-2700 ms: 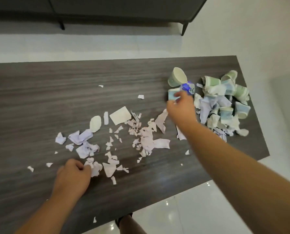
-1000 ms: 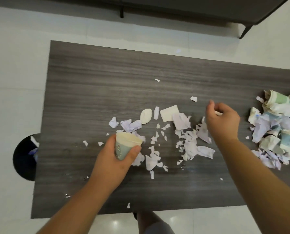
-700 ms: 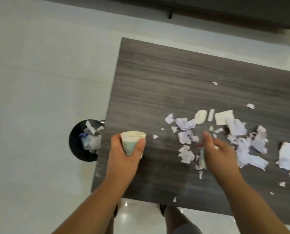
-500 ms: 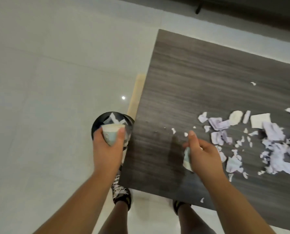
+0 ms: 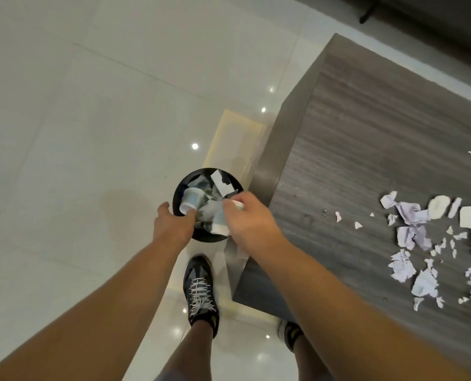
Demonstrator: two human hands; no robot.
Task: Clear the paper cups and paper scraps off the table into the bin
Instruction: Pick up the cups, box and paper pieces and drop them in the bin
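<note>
both hands are hanging over the bin (image 5: pixel 177 198), a round black one sitting on the tiled floor (image 5: pixel 78 133) just off the corner of the tabletop (image 5: pixel 366 138). the left hand (image 5: pixel 174 225) is spreading open with nothing in its fingers, and a cup (image 5: pixel 191 200) is lying tilted in the bin just beyond its fingertips, mouth toward the hand, on top of crumpled paper already in there. whether the fingers are touching the cup, i cannot tell. the right hand (image 5: pixel 252 221) is curling its fingers round a second cup (image 5: pixel 220 222) and pinching a white bit of paper (image 5: pixel 235 204) at its fingertips, all of it over the bin's near edge. the scraps (image 5: pixel 413 215) are lying scattered across the right part of the tabletop, well apart from the bin. the person's shoe (image 5: pixel 200 290) is standing on the floor just this side of the bin
</note>
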